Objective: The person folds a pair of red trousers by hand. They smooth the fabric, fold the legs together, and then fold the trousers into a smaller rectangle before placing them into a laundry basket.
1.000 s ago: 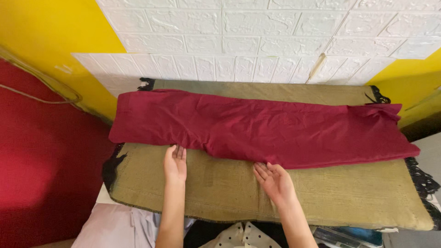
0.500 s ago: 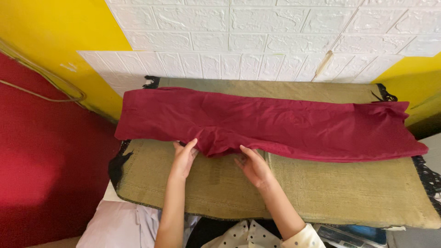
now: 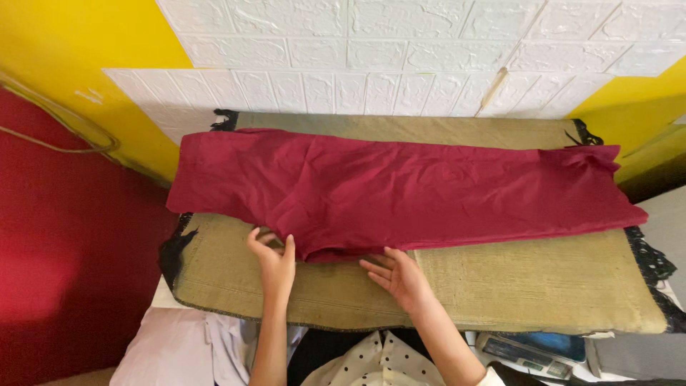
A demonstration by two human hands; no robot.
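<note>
A pair of dark red trousers (image 3: 400, 189) lies folded lengthwise across a bench covered with an olive woven mat (image 3: 543, 279), its waist toward the bench's left end and its hems reaching almost to the right end, below a white brick-pattern wall (image 3: 400, 64). The cloth looks thin, soft and light: it creases readily, drapes flat and would sag if lifted by one point, so the likeliest purchase is a pinch along an edge or fold, with both hands spaced apart to keep it from slumping. It does not appear slippery on the coarse mat, nor fragile.

At the near edge of the trousers, where the fabric dips toward the bench's front edge, the left hand (image 3: 274, 261) pinches the cloth between thumb and curled fingers, forearm rising straight from below. The right hand (image 3: 400, 275) lies open, palm down, fingers spread and pointing left, fingertips touching the same dipped edge; its forearm angles in from the lower right.

A black fringe (image 3: 174, 250) trims the mat's left end. Pale cloth (image 3: 186, 347) sits below the bench's front left corner, and a small digital scale (image 3: 536, 349) shows beneath the front edge.
</note>
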